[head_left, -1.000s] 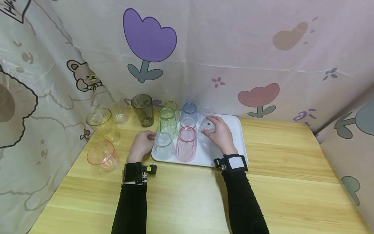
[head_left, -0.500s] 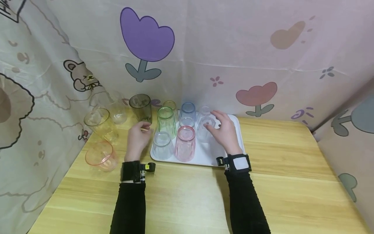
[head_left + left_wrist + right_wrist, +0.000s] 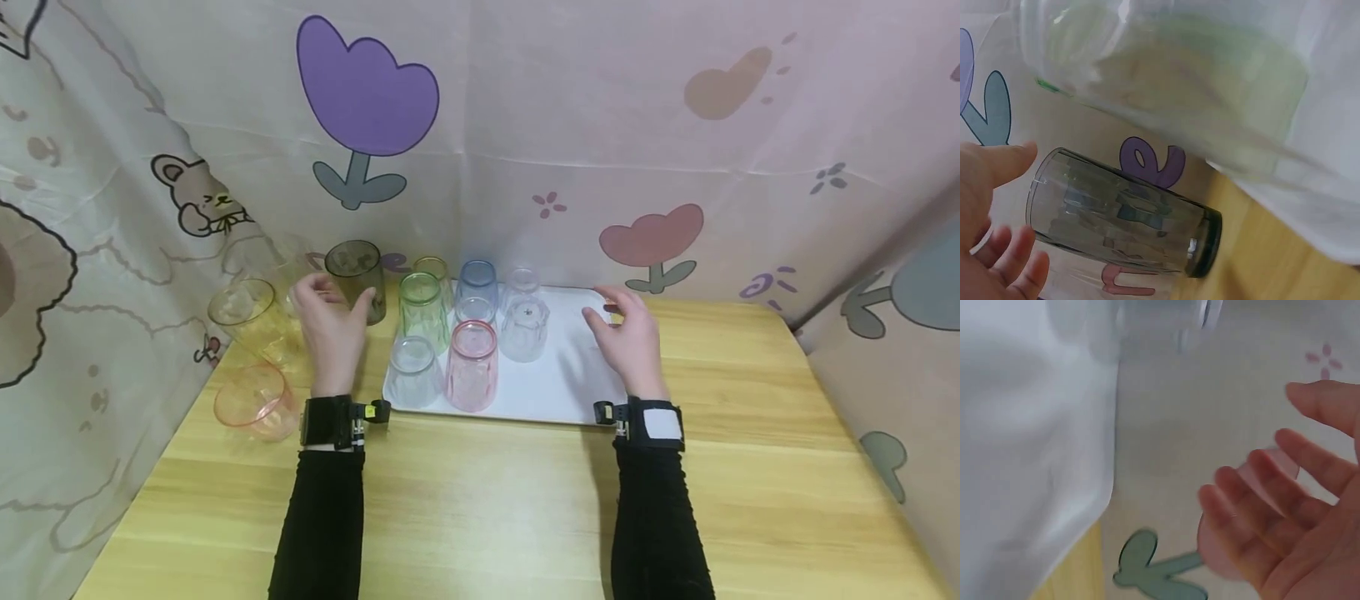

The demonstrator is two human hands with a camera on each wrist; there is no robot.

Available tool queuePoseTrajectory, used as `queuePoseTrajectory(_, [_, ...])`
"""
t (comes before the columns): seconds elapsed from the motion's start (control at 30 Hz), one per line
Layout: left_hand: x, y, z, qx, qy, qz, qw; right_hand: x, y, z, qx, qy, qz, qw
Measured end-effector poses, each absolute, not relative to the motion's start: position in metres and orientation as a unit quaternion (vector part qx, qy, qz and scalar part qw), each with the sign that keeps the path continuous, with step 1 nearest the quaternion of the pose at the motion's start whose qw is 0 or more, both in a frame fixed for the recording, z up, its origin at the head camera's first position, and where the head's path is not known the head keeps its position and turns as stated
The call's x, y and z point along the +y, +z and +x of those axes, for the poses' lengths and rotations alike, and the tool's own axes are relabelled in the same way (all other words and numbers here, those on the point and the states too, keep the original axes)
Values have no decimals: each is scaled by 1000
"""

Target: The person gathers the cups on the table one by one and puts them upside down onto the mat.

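Two hands over a wooden table (image 3: 480,500), cups everywhere. Left hand (image 3: 327,329) spread around the smoky grey cup (image 3: 357,280), thumb on one side, fingers on the other; the left wrist view shows a gap between thumb and cup wall (image 3: 1122,215), so near it, not gripping yet. Grey cup stands upright, mouth up, on the table just left of the white tray (image 3: 570,383), close to the curtain backdrop (image 3: 525,125).

Right hand (image 3: 630,333) hovers over the tray's right end, fingers loose and apart, holding nothing; right wrist view confirms an empty palm (image 3: 1297,512).

On the tray: green cup (image 3: 422,310), blue cup (image 3: 477,287), pink cup (image 3: 472,365), and clear cups (image 3: 525,327), all upside down and packed together at the tray's left half. Off the tray to the left: yellow cup (image 3: 251,321) and orange-pink cup (image 3: 253,402), both upright, plus another clear one behind the left hand, hard to make out.

Handling guess for the grey cup: looks like thin, faceted clear plastic, so light and stiff, not too breakable, but smooth and tapering, so it could slip or tip if nudged at the rim. Best hold is probably round the middle of the wall, thumb opposite fingers, moderate squeeze. Neighbouring green cup sits just beside it, so little room on that side for fingers.
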State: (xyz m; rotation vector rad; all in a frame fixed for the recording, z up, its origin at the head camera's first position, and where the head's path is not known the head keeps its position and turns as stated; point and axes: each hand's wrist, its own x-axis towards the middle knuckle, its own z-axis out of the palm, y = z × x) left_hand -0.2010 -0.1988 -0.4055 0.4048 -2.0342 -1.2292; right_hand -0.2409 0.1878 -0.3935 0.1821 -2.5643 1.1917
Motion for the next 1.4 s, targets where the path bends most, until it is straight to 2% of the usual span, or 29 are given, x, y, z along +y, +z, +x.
queuePoseTrajectory(0.23, [-208, -403, -212, -779, -478, 183, 363, 213, -397, -238, -917, 391, 40, 62])
queuePoseTrajectory(0.47, [-211, -411, -222, -788, -509, 203, 280, 224, -403, -238, -932, 357, 17, -58])
queuePoseTrajectory(0.73, [-215, -416, -230, -794, -527, 200, 229, 229, -411, -241, -939, 336, -19, -69])
queuePoseTrajectory(1.4, [-220, -417, -232, -802, -524, 171, 229, 229, -422, -245, -943, 312, -68, -91])
